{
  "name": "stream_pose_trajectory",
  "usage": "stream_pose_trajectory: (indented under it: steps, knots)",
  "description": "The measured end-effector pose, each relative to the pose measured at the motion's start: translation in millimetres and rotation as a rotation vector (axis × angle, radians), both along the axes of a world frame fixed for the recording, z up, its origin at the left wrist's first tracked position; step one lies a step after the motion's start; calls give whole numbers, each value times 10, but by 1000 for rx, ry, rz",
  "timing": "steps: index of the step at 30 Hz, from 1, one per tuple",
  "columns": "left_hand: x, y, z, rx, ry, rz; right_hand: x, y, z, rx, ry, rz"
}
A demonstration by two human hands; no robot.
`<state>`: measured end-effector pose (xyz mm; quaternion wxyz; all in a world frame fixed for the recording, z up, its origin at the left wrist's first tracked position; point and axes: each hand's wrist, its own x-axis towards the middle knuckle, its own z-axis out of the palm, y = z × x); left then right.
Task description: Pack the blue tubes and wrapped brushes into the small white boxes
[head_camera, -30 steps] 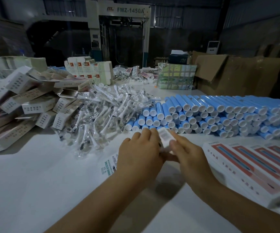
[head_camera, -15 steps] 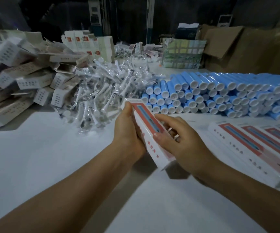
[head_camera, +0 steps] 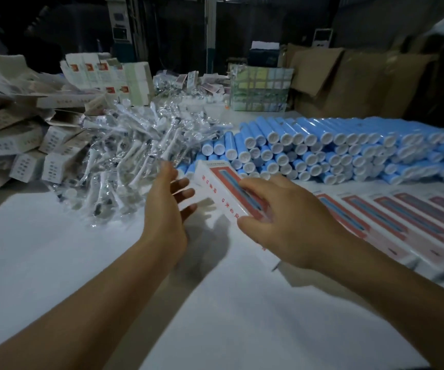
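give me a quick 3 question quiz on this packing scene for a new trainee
1. True or false: the left hand grips the held box.
2. Which pile lies nearest the left hand? A) wrapped brushes B) blue tubes C) cardboard cartons
3. Fill in: the row of packed boxes lies on the person's ____ side.

Key: 1 false, the right hand holds it; 2 A; 3 right.

Red characters along the white side of the box [head_camera: 224, 194] gripped in the right hand [head_camera: 287, 222] — blurred, not readable. Dark print blocks on ends of the piled white boxes [head_camera: 55, 158] at left — too small to read. No other legible text.
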<state>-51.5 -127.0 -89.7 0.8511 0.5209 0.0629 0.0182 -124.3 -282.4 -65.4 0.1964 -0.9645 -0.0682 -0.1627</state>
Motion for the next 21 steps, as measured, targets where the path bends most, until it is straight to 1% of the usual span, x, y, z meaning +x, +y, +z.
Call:
stream_pose_trajectory:
  steps: [2,4,5,7,9,11,13,15,17,19,21]
  knots:
    - [15,53,3,-19,18,-13,-106,-130,9,-210,12,-92]
    - [9,72,-5,-12,33,-38,-210,-331,-51,-419,126,-221]
    - [7,69,-12,-2,32,-49,-253,-461,-88,-483,186,-300]
    - [2,50,-16,16,18,-75,-311,-715,-126,-499,249,-447]
    - [8,27,-31,44,2,-105,-316,-928,-138,-508,260,-521]
    - [1,-8,-58,132,-5,-149,-313,-1071,-145,-506,296,-578]
    - [-17,-43,-82,280,-50,-207,-303,-1148,-142,-529,327,-628]
    - [-53,-81,-117,501,-161,-284,-282,-1144,-116,-627,293,-609]
    - [-88,-126,-172,735,-284,-384,-229,-1026,-71,-627,172,-507]
    - [-105,-163,-221,901,-357,-448,-123,-768,-23,-452,55,-357]
    - [-108,-176,-239,930,-378,-463,43,-458,-17,-250,-13,-192]
